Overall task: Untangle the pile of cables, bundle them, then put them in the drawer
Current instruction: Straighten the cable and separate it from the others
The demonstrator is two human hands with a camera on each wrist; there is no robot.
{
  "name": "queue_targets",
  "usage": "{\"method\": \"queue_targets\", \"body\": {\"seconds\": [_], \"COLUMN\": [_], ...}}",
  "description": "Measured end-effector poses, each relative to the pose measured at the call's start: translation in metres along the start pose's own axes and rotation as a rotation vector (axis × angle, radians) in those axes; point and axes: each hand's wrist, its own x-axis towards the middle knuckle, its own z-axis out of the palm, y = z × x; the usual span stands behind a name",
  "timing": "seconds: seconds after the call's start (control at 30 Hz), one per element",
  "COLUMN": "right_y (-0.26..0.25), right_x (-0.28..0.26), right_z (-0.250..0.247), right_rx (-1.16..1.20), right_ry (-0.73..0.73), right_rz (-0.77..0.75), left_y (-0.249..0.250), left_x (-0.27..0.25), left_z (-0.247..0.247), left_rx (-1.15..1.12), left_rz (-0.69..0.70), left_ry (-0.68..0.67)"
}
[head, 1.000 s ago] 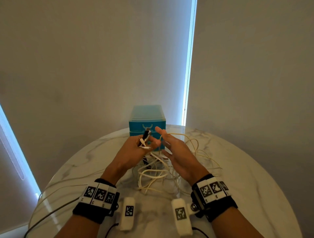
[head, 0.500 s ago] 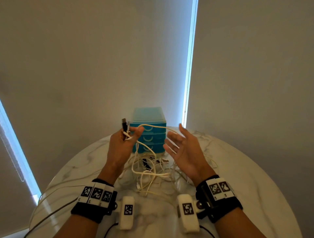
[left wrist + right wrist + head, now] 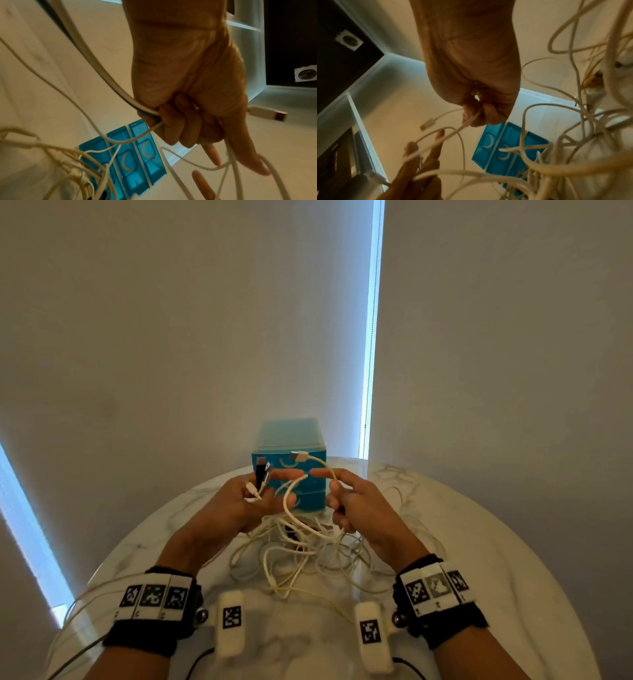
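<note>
A tangled pile of white cables [image 3: 301, 553] lies on the marble table [image 3: 513, 542] in front of a blue drawer unit [image 3: 291, 440], whose drawers are closed. My left hand [image 3: 257, 501] is raised over the pile and grips several cable ends, among them a black plug [image 3: 260, 474], with its index finger stretched out. My right hand [image 3: 342, 498] pinches one white cable [image 3: 325, 470] whose USB plug [image 3: 299, 456] sticks up to the left. The wrist views confirm both holds: the left hand [image 3: 180, 128] curled round cables, the right hand [image 3: 481, 112] curled on the white cable [image 3: 469, 121].
The round table's edge curves close on both sides, with a wall and a bright window strip [image 3: 371, 337] behind. A thin grey lead [image 3: 78, 604] runs over the table's left edge. The drawer unit [image 3: 130, 155] stands just beyond the pile.
My right hand was open beside the cables half a second ago; now it has closed on the white cable near its USB plug. The left hand kept its hold and stretched out its index finger.
</note>
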Motion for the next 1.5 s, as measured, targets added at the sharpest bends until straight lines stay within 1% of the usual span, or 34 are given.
{"method": "queue_targets", "body": {"seconds": [0.03, 0.1, 0.13, 0.23, 0.3, 0.37, 0.4, 0.43, 0.47, 0.53, 0.63, 0.7, 0.73, 0.77, 0.8, 0.87, 0.93, 0.97, 1.07, 1.13, 1.17, 1.23, 1.3, 1.37, 1.43, 1.5], "right_y": [0.0, -0.001, -0.001, -0.002, -0.003, -0.001, -0.001, -0.001, -0.001, -0.002, -0.008, -0.016, -0.021, -0.023, -0.024, -0.022, -0.018, -0.015, -0.008, -0.006, -0.006, -0.008, -0.012, -0.022, -0.042, -0.071], "right_x": [0.0, 0.001, 0.001, 0.002, 0.004, 0.006, 0.007, 0.009, 0.011, 0.014, 0.011, 0.004, -0.001, -0.004, -0.007, -0.012, -0.015, -0.015, -0.012, -0.011, -0.011, -0.011, -0.007, 0.004, 0.017, 0.028], "right_z": [0.001, 0.004, 0.006, 0.008, 0.008, 0.004, 0.001, -0.003, -0.006, -0.013, -0.015, -0.01, -0.005, 0.0, 0.007, 0.022, 0.036, 0.04, 0.042, 0.04, 0.039, 0.04, 0.039, 0.035, 0.029, 0.027], "right_rx": [-0.037, -0.08, -0.086, -0.056, 0.048, 0.306, 0.456, 0.575, 0.644, 0.654, 0.474, 0.292, 0.193, 0.095, 0.01, -0.076, -0.057, -0.045, -0.089, -0.086, -0.076, -0.032, 0.074, 0.282, 0.517, 0.656], "right_ry": [0.03, 0.059, 0.057, 0.065, 0.057, 0.074, 0.112, 0.171, 0.244, 0.401, 0.598, 0.656, 0.634, 0.575, 0.477, 0.219, -0.038, -0.119, -0.206, -0.256, -0.255, -0.194, -0.059, 0.128, 0.306, 0.422], "right_rz": [0.001, 0.003, 0.007, 0.047, 0.08, 0.098, 0.092, 0.066, 0.015, -0.119, -0.299, -0.409, -0.45, -0.461, -0.435, -0.292, -0.113, -0.055, 0.012, 0.023, 0.021, -0.002, -0.073, -0.168, -0.257, -0.329], "left_y": [0.001, 0.004, 0.005, 0.004, 0.001, -0.004, -0.008, -0.013, -0.014, -0.014, -0.012, -0.012, -0.013, -0.013, -0.012, -0.011, -0.012, -0.012, -0.013, -0.013, -0.013, -0.009, -0.002, 0.006, 0.014, 0.02], "left_x": [0.001, 0.003, 0.004, 0.005, 0.006, 0.009, 0.01, 0.012, 0.012, 0.014, 0.015, 0.015, 0.014, 0.014, 0.014, 0.014, 0.015, 0.015, 0.016, 0.016, 0.015, 0.013, 0.011, 0.008, 0.005, 0.002], "left_z": [0.0, 0.003, 0.006, 0.015, 0.015, 0.011, 0.008, 0.003, 0.001, -0.004, -0.003, -0.002, -0.001, -0.001, 0.001, 0.004, 0.007, 0.009, 0.008, 0.007, 0.007, 0.007, 0.003, -0.004, -0.013, -0.022], "left_rx": [0.03, 0.088, 0.119, 0.18, 0.142, 0.118, 0.092, 0.048, -0.009, -0.096, -0.096, -0.114, -0.137, -0.153, -0.169, -0.204, -0.224, -0.225, -0.224, -0.215, -0.21, -0.217, -0.253, -0.335, -0.431, -0.464], "left_rz": [-0.008, -0.015, -0.014, -0.031, -0.057, -0.097, -0.126, -0.154, -0.177, -0.179, -0.155, -0.142, -0.144, -0.138, -0.131, -0.118, -0.103, -0.101, -0.108, -0.111, -0.107, -0.087, -0.049, 0.009, 0.073, 0.129], "left_ry": [0.039, 0.166, 0.181, 0.158, 0.175, 0.2, 0.221, 0.238, 0.257, 0.273, 0.299, 0.313, 0.31, 0.299, 0.287, 0.268, 0.26, 0.262, 0.296, 0.314, 0.314, 0.322, 0.359, 0.45, 0.57, 0.656]}}
